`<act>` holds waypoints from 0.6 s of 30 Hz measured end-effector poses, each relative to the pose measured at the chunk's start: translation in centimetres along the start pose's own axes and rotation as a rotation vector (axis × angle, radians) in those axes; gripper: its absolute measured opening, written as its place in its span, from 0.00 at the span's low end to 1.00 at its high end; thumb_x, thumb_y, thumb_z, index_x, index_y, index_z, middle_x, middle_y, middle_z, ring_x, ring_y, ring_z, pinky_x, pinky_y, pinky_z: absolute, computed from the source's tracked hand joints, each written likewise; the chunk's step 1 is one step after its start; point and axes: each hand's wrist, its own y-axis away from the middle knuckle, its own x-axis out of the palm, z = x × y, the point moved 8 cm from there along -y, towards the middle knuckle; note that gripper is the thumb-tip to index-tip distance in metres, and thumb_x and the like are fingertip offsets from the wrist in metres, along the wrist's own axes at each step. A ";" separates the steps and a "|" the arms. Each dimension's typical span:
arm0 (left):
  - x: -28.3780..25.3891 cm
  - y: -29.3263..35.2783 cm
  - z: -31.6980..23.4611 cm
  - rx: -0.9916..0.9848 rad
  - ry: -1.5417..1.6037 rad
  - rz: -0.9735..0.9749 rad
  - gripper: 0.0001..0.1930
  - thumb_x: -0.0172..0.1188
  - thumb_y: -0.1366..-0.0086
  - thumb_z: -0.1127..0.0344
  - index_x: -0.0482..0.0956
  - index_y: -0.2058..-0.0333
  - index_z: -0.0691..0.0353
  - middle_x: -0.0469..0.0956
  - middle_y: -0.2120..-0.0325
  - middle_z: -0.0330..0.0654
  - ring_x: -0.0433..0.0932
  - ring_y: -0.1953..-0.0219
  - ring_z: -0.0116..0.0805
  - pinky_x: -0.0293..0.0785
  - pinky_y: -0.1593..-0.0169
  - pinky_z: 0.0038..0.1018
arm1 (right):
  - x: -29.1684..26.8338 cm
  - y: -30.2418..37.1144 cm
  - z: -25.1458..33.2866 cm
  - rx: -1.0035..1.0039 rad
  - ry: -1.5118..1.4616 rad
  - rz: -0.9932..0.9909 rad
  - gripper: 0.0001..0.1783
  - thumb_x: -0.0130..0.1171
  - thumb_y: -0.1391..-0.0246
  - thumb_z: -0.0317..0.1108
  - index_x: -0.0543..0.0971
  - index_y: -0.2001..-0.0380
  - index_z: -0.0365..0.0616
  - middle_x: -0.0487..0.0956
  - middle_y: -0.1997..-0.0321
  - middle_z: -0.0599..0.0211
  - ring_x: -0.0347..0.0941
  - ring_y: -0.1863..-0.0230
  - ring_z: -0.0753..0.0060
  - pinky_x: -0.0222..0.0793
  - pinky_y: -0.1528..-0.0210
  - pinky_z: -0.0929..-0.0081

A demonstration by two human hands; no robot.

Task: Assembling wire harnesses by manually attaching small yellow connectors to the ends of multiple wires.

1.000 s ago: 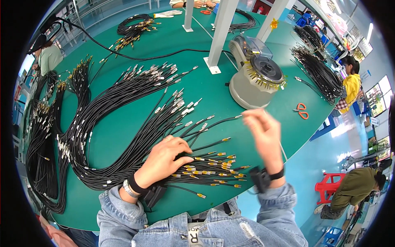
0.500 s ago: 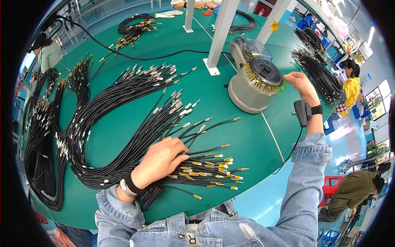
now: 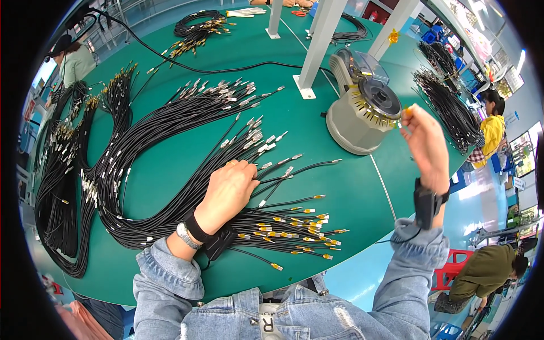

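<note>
1. The round grey dispenser (image 3: 362, 122) is standing on the green worktop (image 3: 351, 184), with yellow strips fanning out around its dark wheel (image 3: 386, 97).
2. The right hand (image 3: 426, 139) is hovering just right of the dispenser's wheel, its fingers bending toward the rim. A small yellow strip (image 3: 408, 111) is showing at its fingertips; whether thumb and finger are pinching it, I cannot tell.
3. The left hand (image 3: 231, 186) is resting palm down on the black cables (image 3: 184, 207), left of the dispenser and nearer the person. Its fingers are curling over them, but the fingertips are hidden, so I cannot tell whether it is gripping any.
4. The black cables are sweeping in a curve left of the dispenser. Some white-tagged ends (image 3: 262, 148) are pointing toward it, while yellow-tagged ends (image 3: 274, 234) are lying on its near left side.
5. Another cable bundle (image 3: 447, 107) is lying right of the dispenser.
6. A white post (image 3: 318, 51) is rising just left of the dispenser, and a black cord (image 3: 221, 71) is running across from the far left toward it.
7. A cable coil (image 3: 198, 25) is lying beyond the dispenser, to the left, with white gloves (image 3: 245, 12) beside it.
</note>
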 end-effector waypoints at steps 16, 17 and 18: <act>-2.6 0.7 -3.7 0.006 0.565 -0.247 0.06 0.63 0.49 0.75 0.75 0.72 0.65 0.76 0.78 0.41 0.75 0.78 0.32 0.70 0.75 0.22 | 15.6 13.7 -10.4 0.122 -0.419 -0.032 0.05 0.56 0.50 0.21 0.72 0.68 0.38 0.72 0.64 0.69 0.66 0.61 0.79 0.61 0.54 0.79; -3.4 1.1 -4.3 0.085 0.465 -0.349 0.06 0.63 0.50 0.75 0.75 0.73 0.65 0.75 0.79 0.40 0.74 0.79 0.32 0.69 0.77 0.23 | 16.1 14.0 -10.8 0.121 -0.420 -0.033 0.05 0.56 0.50 0.21 0.72 0.68 0.38 0.72 0.64 0.69 0.66 0.61 0.79 0.61 0.54 0.79; -4.0 1.7 -5.0 0.163 0.364 -0.450 0.06 0.64 0.51 0.75 0.75 0.73 0.64 0.74 0.79 0.39 0.74 0.80 0.32 0.69 0.79 0.24 | 16.3 14.3 -11.2 0.118 -0.419 -0.047 0.05 0.56 0.49 0.21 0.72 0.68 0.38 0.72 0.63 0.69 0.66 0.61 0.79 0.61 0.54 0.80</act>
